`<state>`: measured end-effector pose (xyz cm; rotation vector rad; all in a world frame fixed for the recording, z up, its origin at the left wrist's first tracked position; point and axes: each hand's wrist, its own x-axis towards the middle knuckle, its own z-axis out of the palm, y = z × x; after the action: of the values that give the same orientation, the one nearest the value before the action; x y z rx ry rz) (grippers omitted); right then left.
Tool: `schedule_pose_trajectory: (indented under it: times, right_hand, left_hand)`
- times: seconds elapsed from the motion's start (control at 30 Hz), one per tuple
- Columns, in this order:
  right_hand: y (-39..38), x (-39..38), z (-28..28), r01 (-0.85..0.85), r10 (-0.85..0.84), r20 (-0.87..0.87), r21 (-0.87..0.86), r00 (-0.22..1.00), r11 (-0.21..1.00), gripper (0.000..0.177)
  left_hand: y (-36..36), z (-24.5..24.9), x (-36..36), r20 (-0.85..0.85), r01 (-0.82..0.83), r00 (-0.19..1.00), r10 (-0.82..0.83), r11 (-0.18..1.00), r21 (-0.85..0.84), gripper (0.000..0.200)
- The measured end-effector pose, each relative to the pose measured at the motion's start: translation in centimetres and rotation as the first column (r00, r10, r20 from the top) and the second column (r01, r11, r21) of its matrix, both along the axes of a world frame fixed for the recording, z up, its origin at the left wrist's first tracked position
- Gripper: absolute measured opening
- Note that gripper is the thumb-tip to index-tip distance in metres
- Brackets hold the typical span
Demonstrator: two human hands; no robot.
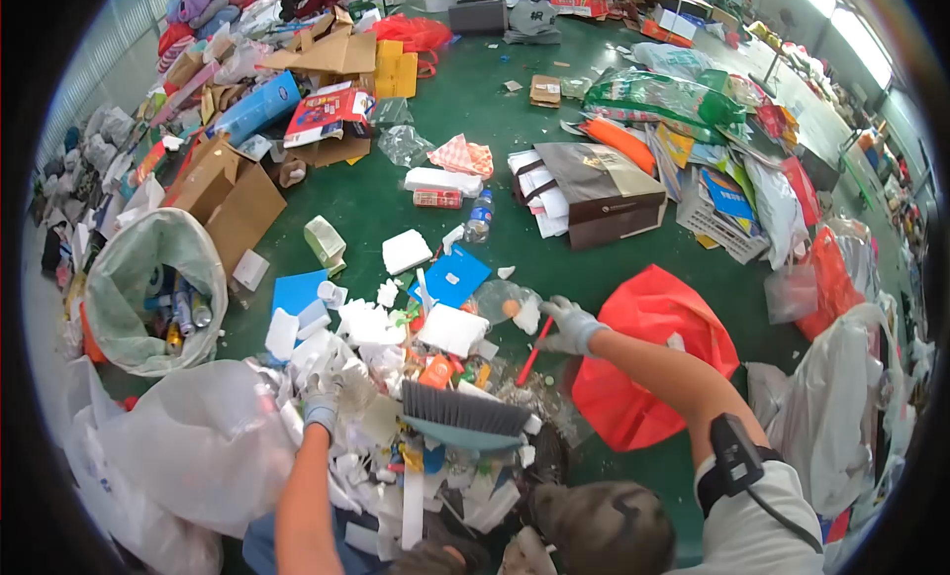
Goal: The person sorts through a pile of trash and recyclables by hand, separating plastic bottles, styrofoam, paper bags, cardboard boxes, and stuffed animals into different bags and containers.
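My left hand (322,405), in a pale grey work glove, rests on a heap of white plastic and foam scraps (368,323). Its fingers look stretched out over the scraps, with their tips partly lost among them. At the heap's right edge my gloved right hand (572,328) is closed on a thin red stick (532,355), which slants down to the left. A clear plastic container (503,300) lies just left of that hand. Between my hands a brush head with dark bristles (465,413) lies on the scraps. A red bag (648,372) spreads beneath my right forearm.
A lined bin (109,318) with cans stands at left, above a large translucent bag (198,441). Beyond the heap are a plastic bottle (480,217), a blue folder (455,276) and a brown paper bag (618,204). Cardboard boxes (223,194) and white bags (831,407) flank the green floor.
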<state>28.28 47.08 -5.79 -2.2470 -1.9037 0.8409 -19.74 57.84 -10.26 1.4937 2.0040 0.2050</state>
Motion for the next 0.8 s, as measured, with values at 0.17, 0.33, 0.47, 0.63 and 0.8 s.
schedule_pose_trajectory:
  times: [0.17, 0.33, 0.47, 0.63, 0.8]
  right_hand:
    - [13.4, -0.5, -9.9, 0.379, -0.379, 0.000, 0.027, 0.925, 0.925, 0.082]
    - [15.0, -7.4, -12.4, 0.101, -0.093, 0.119, -0.057, 0.988, 0.993, 0.077]
    - [13.7, -9.3, -10.7, -0.295, 0.255, -0.214, -0.182, 0.943, 0.938, 0.065]
    - [24.0, -6.6, -5.8, 0.111, -0.132, 0.035, 0.364, 0.991, 0.925, 0.050]
    - [32.4, -2.2, -12.6, 0.768, -0.768, -0.080, 0.165, 0.636, 0.619, 0.083]
  left_hand:
    - [-1.1, -7.5, 7.5, -0.463, -0.326, 0.810, 0.360, 0.933, 0.155, 0.072]
    - [-4.1, -12.2, 6.9, -0.377, -0.253, 0.838, 0.394, 0.893, 0.372, 0.064]
    - [-3.5, -12.4, 6.7, -0.507, -0.123, 0.789, 0.346, 0.898, 0.422, 0.065]
    - [-4.2, -12.4, 7.2, -0.456, -0.145, 0.814, 0.359, 0.886, 0.440, 0.065]
    - [-4.4, -12.8, 7.5, -0.433, -0.158, 0.824, 0.366, 0.882, 0.444, 0.065]
